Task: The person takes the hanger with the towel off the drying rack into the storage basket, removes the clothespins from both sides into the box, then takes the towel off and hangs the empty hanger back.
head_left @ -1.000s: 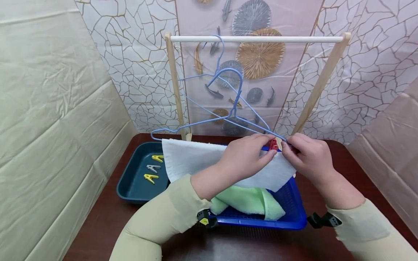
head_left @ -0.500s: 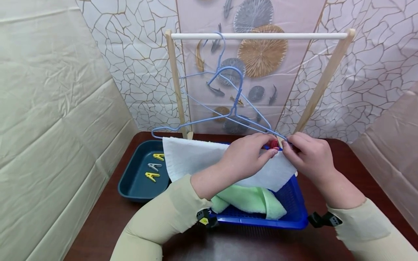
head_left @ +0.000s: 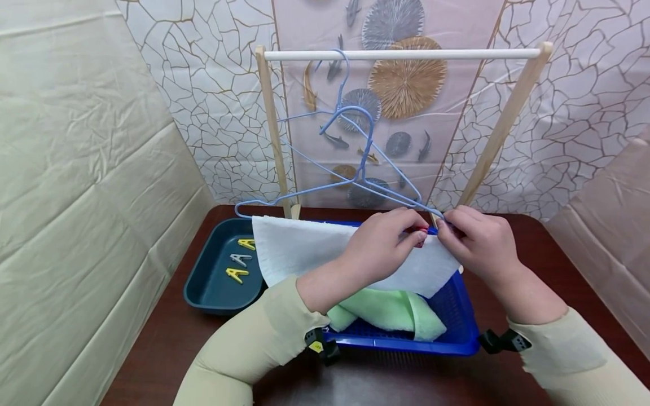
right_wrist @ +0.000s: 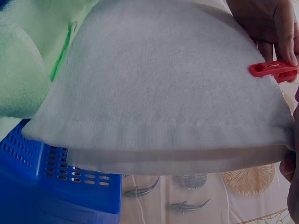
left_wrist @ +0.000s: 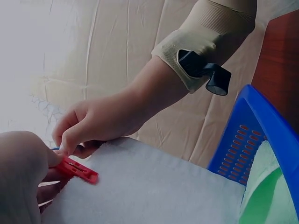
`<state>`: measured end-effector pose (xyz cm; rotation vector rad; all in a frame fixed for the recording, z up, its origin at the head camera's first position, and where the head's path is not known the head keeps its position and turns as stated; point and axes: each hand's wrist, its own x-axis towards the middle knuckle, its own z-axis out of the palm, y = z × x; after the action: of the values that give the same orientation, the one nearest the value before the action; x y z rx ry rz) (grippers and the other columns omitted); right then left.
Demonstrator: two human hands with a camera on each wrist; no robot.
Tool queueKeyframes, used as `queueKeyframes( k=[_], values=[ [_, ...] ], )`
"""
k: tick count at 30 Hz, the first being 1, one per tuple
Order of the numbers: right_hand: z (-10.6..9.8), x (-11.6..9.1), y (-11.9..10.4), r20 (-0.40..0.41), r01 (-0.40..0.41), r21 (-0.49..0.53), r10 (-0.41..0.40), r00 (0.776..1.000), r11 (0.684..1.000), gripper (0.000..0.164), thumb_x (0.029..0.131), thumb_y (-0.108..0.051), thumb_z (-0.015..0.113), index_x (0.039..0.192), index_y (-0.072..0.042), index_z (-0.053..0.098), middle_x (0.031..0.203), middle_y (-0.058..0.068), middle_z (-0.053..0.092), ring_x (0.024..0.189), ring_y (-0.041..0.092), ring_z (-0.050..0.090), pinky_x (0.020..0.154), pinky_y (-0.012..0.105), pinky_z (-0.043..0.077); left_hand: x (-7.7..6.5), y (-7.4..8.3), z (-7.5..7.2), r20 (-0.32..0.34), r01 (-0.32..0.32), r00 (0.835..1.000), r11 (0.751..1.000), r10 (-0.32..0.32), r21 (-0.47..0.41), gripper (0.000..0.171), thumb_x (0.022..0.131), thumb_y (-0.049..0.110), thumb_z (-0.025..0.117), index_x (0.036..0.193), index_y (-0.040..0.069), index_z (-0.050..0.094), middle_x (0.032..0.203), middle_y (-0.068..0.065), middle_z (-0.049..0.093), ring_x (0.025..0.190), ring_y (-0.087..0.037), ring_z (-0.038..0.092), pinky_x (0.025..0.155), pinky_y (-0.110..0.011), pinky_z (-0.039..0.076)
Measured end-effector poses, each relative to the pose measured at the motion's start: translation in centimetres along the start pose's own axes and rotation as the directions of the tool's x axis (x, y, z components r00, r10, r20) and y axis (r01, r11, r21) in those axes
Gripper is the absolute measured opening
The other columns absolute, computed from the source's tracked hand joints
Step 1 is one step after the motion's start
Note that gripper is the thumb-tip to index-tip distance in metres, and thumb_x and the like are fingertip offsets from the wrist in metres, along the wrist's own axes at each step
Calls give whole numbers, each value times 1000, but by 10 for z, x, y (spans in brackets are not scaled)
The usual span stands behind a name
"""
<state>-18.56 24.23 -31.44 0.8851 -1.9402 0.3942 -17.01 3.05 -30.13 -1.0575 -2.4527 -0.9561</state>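
A white towel [head_left: 299, 241] hangs folded over the lower bar of a blue hanger [head_left: 325, 187]. My left hand [head_left: 378, 243] pinches a red clothespin [left_wrist: 80, 170] between thumb and fingers, its jaws over the towel's top edge. In the right wrist view the same red clothespin [right_wrist: 274, 71] overlaps that edge. At the hanger's right end, my right hand [head_left: 479, 239] pinches the towel's corner together with the hanger. Most of the clothespin is hidden by my left fingers in the head view.
Beneath the towel stands a blue basket [head_left: 406, 348] with a green towel [head_left: 388, 310] in it. To the left, a dark tray [head_left: 200, 293] holds yellow and grey clothespins. Behind, a second blue hanger [head_left: 341, 84] hangs from the rack's white rail [head_left: 431, 54].
My left hand has shifted slightly left along the towel's top edge, and the red clothespin has tipped down over the towel. My right hand stays at the hanger's end.
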Motion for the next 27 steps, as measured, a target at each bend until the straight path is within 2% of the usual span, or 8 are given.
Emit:
queueKeyframes(
  k=[3,7,12,16,22,27],
  values=[
    [0,0,0,1,2,-2,-2,1000,1000,33,95,-28,50,72,-8,61,61,-2,49,46,7,37,39,24,33,-1,-2,0,-19,1,1000,999,-2,-43,8,100,26,60,98,21,66,87,18,57,75,5,52,69,-11,40],
    [1,-1,0,5,3,-4,-3,1000,1000,33,96,-29,50,72,-9,62,61,-2,50,46,7,37,39,24,34,-3,-5,0,-35,23,999,992,-28,-122,10,100,26,60,101,20,68,93,15,62,86,6,55,76,-10,42],
    [2,-2,0,13,4,6,-4,1000,1000,35,96,-30,48,71,-10,60,61,-2,49,46,7,37,39,23,34,-5,-8,-3,-64,57,995,961,-77,-269,13,100,25,61,106,17,69,104,10,66,96,3,56,82,-14,44],
    [2,-2,0,18,2,3,-2,1000,1000,34,96,-29,50,71,-9,60,61,-2,49,46,7,38,39,24,35,-5,-9,-5,-73,51,994,940,-80,-338,15,100,24,60,109,16,69,105,9,66,97,1,57,83,-17,46],
    [4,-2,0,10,-1,6,1,1000,1000,36,96,-31,48,69,-9,60,59,-1,48,45,7,37,39,24,35,-7,-12,-7,-46,49,996,924,-71,-378,25,101,25,57,122,14,65,110,8,67,99,1,57,86,-17,47],
    [3,-3,1,38,-21,12,21,999,1000,34,95,-30,49,71,-10,61,60,-1,49,45,7,38,40,25,37,-13,-13,-8,-11,47,998,937,-54,-345,38,103,26,54,139,18,58,124,4,64,102,0,58,84,-15,47]
  ],
)
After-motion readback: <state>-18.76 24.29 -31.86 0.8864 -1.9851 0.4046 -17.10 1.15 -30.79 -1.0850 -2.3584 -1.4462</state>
